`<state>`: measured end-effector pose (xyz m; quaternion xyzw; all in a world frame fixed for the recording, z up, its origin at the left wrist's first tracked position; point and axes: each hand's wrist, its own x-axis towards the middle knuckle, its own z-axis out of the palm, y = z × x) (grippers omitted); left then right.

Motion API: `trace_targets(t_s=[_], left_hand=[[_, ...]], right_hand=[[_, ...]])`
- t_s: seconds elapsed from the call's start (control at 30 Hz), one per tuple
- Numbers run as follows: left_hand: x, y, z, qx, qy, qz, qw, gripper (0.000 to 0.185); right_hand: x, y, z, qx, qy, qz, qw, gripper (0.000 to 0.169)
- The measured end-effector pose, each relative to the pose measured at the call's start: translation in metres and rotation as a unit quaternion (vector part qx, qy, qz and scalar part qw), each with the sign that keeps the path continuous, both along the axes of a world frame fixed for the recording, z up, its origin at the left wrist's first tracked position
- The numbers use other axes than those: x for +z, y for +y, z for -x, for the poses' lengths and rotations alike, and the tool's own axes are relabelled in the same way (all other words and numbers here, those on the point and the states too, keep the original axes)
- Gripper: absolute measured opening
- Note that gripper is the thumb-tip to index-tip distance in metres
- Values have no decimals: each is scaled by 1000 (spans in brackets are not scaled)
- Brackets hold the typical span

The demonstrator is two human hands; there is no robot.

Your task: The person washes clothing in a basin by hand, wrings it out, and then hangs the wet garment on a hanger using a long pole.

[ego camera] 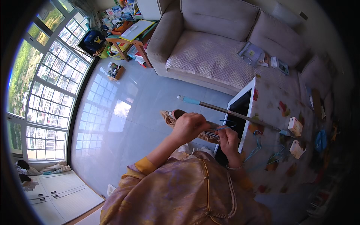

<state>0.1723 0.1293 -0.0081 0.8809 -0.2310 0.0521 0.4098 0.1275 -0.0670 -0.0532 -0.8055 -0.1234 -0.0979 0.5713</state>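
Note:
A tan garment (209, 137) with a striped band at its opening hangs in front of my body. My left hand (189, 125) has its fingers closed on the garment's upper edge. At the other side of the opening, my right hand (229, 139) pinches a blue clothes hanger (231, 121) close to its hook, and the cloth lies against those fingers. Most of the hanger is hidden by the garment and my hands. Just beyond my right hand, a metal pole (239, 114) with light-blue ends reaches from the table out over the floor.
To my right stands a table (277, 112) with a floral cover, two tissue packs (296, 126) and loose blue hangers (256, 147). A sofa (208, 53) holding books is ahead. A small box of items (115, 71) sits on the floor, and a white cabinet (64, 191) is at lower left.

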Motion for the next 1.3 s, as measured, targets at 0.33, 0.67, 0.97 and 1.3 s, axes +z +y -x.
trace_targets(t_s=[0.33, 0.67, 0.97, 1.3], left_hand=[[-31, 55, -22, 77, -10, -88, 993, 26], [-48, 26, -26, 23, 6, -82, 996, 17], [-115, 6, -53, -88, 132, -161, 974, 20], [-189, -7, -113, -41, -11, -279, 959, 42]], right_hand=[[15, 0, 3, -38, 66, -67, 995, 14], [-10, 3, 21, -133, 87, -32, 987, 22], [-82, 11, 27, -152, 234, -168, 945, 22], [-128, 64, -5, -215, 373, -165, 887, 29]])
